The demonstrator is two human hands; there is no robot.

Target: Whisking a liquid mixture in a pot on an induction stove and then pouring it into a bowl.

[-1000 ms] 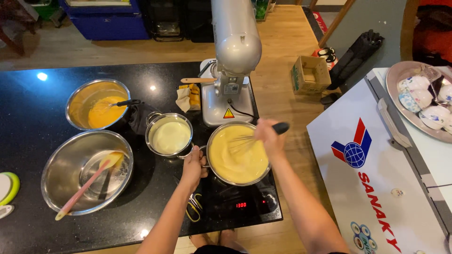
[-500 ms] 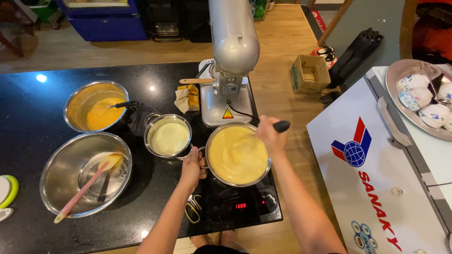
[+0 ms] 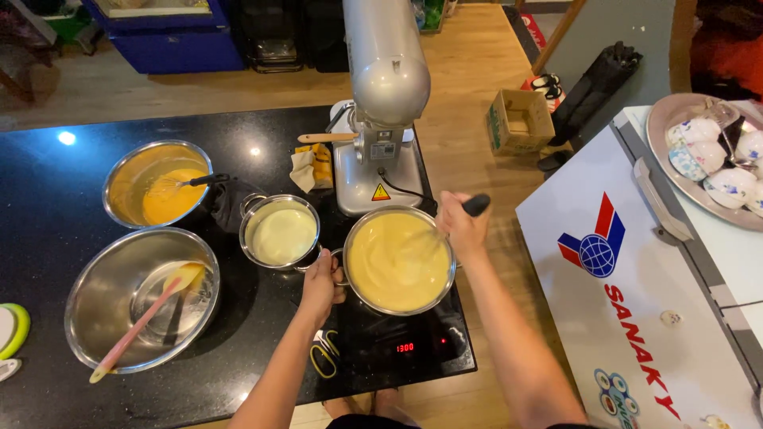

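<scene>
A steel pot (image 3: 362, 298) of pale yellow batter sits on a black induction cooktop (image 3: 413, 349). My left hand (image 3: 320, 284) grips the pot's left handle. My right hand (image 3: 461, 225) is closed on the black handle of a whisk (image 3: 477, 205), whose wires dip into the batter at the pot's right side and look blurred. A smaller steel pot (image 3: 280, 232) with cream-coloured liquid stands just left of the big pot.
A grey stand mixer (image 3: 385, 95) rises behind the pots. On the black counter to the left are a steel bowl with orange batter and a whisk (image 3: 159, 184) and a large steel bowl holding a pink spatula (image 3: 143, 306). A white chest freezer (image 3: 644, 286) stands at right.
My right hand has kept moving the whisk around in the batter, ending at the pot's right edge. My left hand stays on the pot handle.
</scene>
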